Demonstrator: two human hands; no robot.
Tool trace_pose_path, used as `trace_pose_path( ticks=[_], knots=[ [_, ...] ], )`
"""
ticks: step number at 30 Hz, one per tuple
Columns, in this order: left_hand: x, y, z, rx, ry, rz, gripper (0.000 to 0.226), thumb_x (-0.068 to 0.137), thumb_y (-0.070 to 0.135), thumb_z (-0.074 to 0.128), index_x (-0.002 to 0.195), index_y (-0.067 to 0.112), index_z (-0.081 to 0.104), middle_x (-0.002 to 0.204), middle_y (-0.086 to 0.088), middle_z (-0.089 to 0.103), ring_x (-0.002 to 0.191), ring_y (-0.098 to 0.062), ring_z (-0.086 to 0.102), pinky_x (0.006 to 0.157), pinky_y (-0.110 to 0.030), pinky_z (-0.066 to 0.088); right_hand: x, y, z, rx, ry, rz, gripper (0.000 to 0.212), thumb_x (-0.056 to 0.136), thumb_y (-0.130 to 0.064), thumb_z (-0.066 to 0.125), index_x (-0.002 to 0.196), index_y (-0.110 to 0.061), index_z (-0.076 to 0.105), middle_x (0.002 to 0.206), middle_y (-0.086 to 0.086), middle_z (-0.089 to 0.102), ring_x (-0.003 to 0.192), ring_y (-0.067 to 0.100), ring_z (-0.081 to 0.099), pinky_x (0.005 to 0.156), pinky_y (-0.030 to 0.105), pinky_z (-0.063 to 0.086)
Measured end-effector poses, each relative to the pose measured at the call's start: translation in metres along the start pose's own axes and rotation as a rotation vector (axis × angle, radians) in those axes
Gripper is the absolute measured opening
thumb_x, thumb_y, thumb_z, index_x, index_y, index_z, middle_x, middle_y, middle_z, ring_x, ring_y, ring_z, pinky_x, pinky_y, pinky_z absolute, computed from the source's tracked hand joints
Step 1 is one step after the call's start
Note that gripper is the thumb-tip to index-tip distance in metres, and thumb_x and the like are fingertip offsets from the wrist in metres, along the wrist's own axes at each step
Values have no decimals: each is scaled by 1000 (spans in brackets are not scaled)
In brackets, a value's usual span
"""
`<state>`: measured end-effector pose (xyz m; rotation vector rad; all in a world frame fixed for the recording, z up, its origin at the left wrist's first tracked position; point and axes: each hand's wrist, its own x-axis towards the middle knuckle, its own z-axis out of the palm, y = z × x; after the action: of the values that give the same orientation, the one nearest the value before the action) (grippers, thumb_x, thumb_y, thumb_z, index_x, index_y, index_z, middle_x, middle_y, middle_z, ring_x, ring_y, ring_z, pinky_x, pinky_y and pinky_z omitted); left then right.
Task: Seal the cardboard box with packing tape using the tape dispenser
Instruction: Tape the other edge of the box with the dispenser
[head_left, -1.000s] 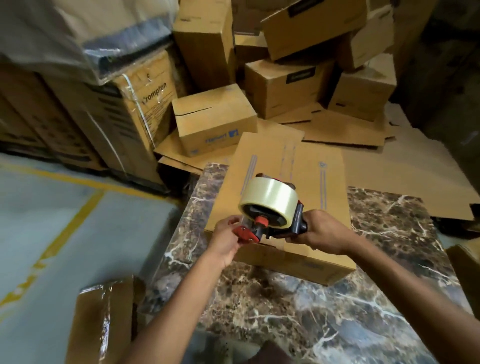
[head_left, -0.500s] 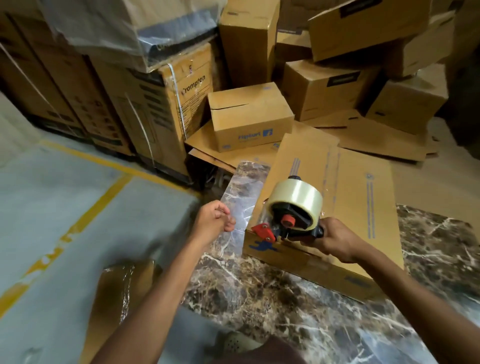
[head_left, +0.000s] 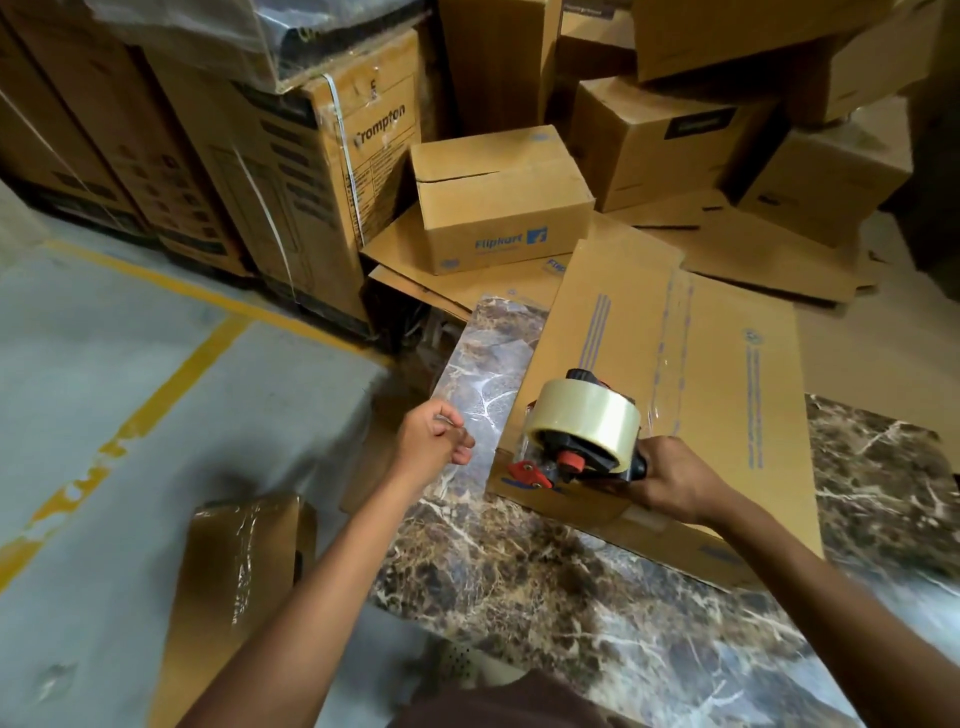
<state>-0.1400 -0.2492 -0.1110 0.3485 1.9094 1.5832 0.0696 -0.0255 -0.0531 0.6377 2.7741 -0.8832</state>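
The right hand (head_left: 675, 480) grips the tape dispenser (head_left: 582, 441), which rests on the cardboard box's (head_left: 737, 395) near edge; the left hand (head_left: 431, 441) hangs loosely curled and empty, apart. Beyond the right fingers (head_left: 662, 462) a tape strip (head_left: 670, 338) already lines the seam, so sealing seems nearly done.

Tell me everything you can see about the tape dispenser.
The tape dispenser has a black plastic-looking frame with red parts at its front and hub, carrying a thick roll of clear tape. The right hand grips its handle. It is held at the near left corner of the flat cardboard box.
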Motion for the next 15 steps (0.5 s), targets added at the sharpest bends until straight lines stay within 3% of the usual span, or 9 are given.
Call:
trace_pose_path(
  ticks=[9,15],
  knots=[
    [0,-24,9,0,7,6,15,93,-12,49,87,1,53,70,-21,63,55,-23,61,51,-27,54,5,-3,1,-39,-22,38,40,82,-41,75,63,-13,54,53,4,48,48,18,39,49,33,27],
    [-1,-40,28,216,-59,55,15,96,1,52,92,12,62,78,-11,70,63,-22,70,61,-40,61,4,-5,0,-55,-44,36,44,85,-38,73,63,-11,47,53,3,42,47,17,34,49,32,24]
  ],
)
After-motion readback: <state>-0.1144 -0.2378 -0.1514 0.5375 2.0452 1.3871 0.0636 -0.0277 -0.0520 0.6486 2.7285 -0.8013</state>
